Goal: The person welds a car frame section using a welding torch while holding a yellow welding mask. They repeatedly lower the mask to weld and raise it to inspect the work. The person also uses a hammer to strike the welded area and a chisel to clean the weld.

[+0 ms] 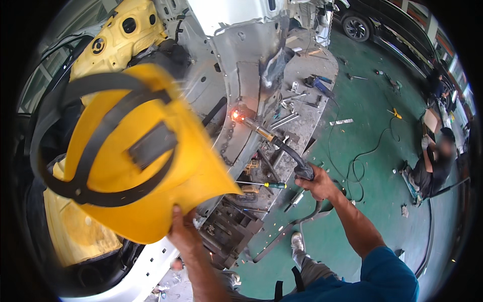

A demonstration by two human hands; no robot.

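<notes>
My left hand grips the lower edge of a yellow welding mask, its inner side with black headbands facing me and slightly blurred. My right hand is closed round the black handle of a welding torch. At the torch's tip a bright orange spot glows on the grey metal car pillar, and sparks scatter below. A row of weld marks runs down the panel beneath the glowing spot. The mask hides part of the car body behind it.
A screwdriver, a blue power tool and several metal pieces lie on the grey work surface. Cables cross the green floor. A person crouches at the right; a black car stands at the far right.
</notes>
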